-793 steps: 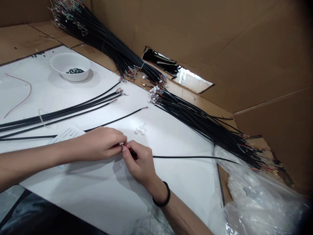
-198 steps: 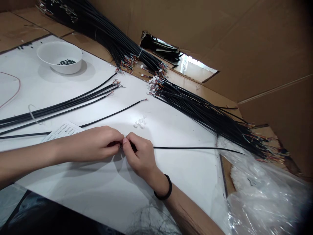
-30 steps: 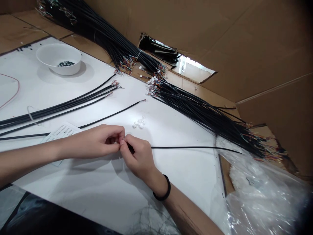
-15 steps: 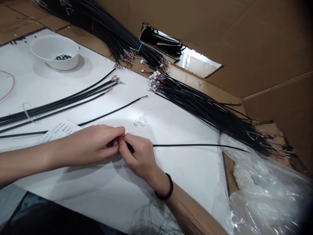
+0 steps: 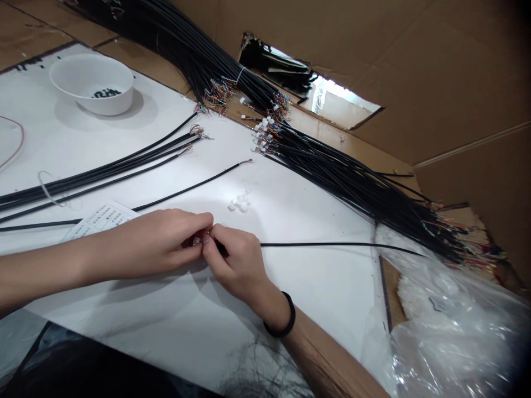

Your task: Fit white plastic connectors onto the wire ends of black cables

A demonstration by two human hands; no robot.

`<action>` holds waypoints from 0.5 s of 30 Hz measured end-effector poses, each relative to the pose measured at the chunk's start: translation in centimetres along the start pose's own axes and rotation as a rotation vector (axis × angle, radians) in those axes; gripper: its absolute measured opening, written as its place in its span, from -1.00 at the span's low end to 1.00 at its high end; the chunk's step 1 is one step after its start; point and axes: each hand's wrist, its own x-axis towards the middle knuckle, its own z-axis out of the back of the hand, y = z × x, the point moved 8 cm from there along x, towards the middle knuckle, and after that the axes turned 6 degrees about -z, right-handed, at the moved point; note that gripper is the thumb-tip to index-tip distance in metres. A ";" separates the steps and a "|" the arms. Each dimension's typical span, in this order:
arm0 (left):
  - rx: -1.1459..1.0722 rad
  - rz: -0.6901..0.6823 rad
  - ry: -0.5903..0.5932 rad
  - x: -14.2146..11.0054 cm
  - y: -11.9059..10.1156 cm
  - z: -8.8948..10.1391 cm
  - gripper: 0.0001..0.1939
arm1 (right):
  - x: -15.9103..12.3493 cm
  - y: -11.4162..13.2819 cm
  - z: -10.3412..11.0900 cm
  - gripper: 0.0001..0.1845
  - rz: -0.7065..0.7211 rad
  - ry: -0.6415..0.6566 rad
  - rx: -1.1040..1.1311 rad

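Note:
My right hand [image 5: 236, 258] is closed on a thin black cable [image 5: 323, 244], which runs out to the right from behind the knuckles. Against its fingertips, my left hand [image 5: 176, 237] pinches a small white connector [image 5: 196, 241], mostly covered by the fingers. The cable's end is hidden where the two hands meet. Just beyond them, several loose white connectors [image 5: 239, 202] lie in a small pile on the white table. A printed paper slip [image 5: 103, 218] lies partly under my left forearm.
Black cables with bare wire ends [image 5: 136, 166] lie at the left, near a white bowl [image 5: 92, 102] holding small black pieces. A bundle of cables with white connectors [image 5: 344, 171] stretches across the back right. Clear plastic bags [image 5: 452, 326] sit at the right edge, beside cardboard walls [image 5: 435, 83].
The view has shifted very slightly. Both hands keep the same grip at the same place, with no clear movement of the connector or cable.

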 end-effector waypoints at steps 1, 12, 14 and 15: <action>0.000 0.000 0.000 0.0 0.0 0.0 -0.82 | 0.0 0.0 0.0 -0.73 0.002 0.001 0.000; 0.019 0.003 -0.017 0.0 -0.1 0.1 -0.83 | 0.0 0.0 0.0 -0.74 0.000 0.004 -0.004; 0.030 -0.002 -0.025 -0.1 0.0 0.2 -0.84 | 0.0 0.0 0.0 -0.74 0.002 0.004 -0.004; 0.035 -0.004 -0.026 -0.1 0.0 0.1 -0.83 | 0.0 0.0 0.0 -0.74 0.002 0.002 -0.004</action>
